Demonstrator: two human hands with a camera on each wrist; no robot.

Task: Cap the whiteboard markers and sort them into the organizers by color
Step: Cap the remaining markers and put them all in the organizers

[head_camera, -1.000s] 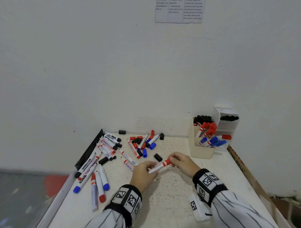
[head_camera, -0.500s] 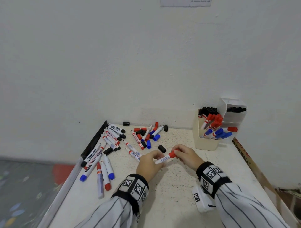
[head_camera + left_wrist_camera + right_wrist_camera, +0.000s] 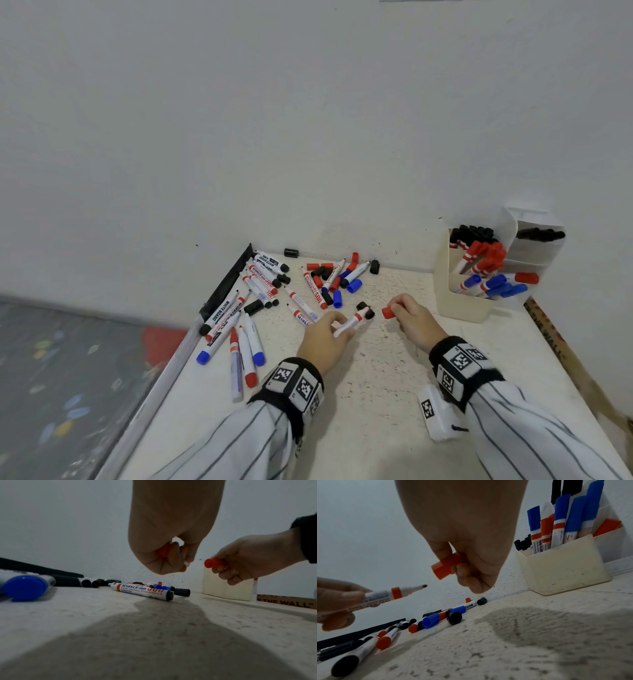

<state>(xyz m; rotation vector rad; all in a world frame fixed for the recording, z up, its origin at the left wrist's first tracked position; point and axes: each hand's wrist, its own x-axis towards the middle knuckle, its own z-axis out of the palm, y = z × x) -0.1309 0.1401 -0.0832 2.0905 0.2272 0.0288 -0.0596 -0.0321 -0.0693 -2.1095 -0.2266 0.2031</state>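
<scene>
My left hand (image 3: 334,325) grips a red whiteboard marker (image 3: 350,324) by its white barrel, and the bare tip (image 3: 424,586) points right. A little right of that tip, my right hand (image 3: 399,310) pinches the loose red cap (image 3: 387,312), its open end facing the marker (image 3: 392,593). In the right wrist view a small gap separates the cap (image 3: 445,568) from the tip. Both hands hover just above the table (image 3: 376,394). The cream organizer (image 3: 459,306) at the back right holds capped black, red and blue markers in rows.
Loose markers (image 3: 260,284) and caps (image 3: 337,298) in red, blue and black lie scattered at the back left. Two black caps (image 3: 362,305) sit just behind the hands. A white organizer (image 3: 534,246) stands behind the cream one. A black strip (image 3: 226,284) edges the table's left side.
The red cap, which sat at the marker's end between both hands, is now apart from it. My right hand has drawn away to the right with the cap.
</scene>
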